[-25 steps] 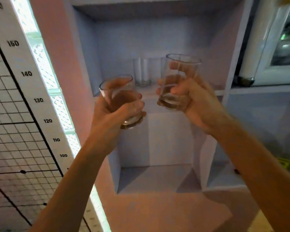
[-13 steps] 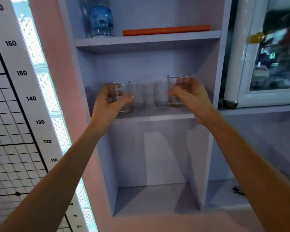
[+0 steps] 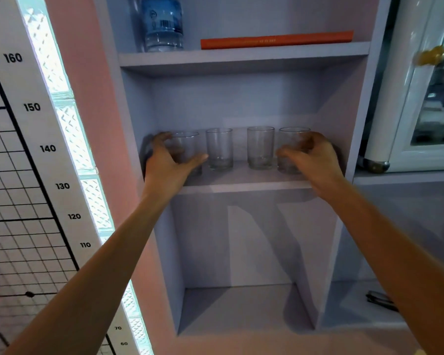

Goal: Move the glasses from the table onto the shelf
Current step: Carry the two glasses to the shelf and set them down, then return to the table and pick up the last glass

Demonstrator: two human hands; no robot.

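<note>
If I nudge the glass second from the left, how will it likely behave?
The second glass from the left looks clear with a thick base, so probably rigid, breakable, bottom-heavy. Its straight sides and flat foot suggest sliding along the shelf rather than tipping.

The glasses (image 3: 219, 149) were clear, smooth, glossy glass on a shelf (image 3: 244, 184) of matt, painted-looking board. The bottle (image 3: 162, 24) above was clear plastic with a shiny label. The cabinet door (image 3: 385, 98) frame looked glossy white, its knob (image 3: 429, 55) brassy metal.
</note>
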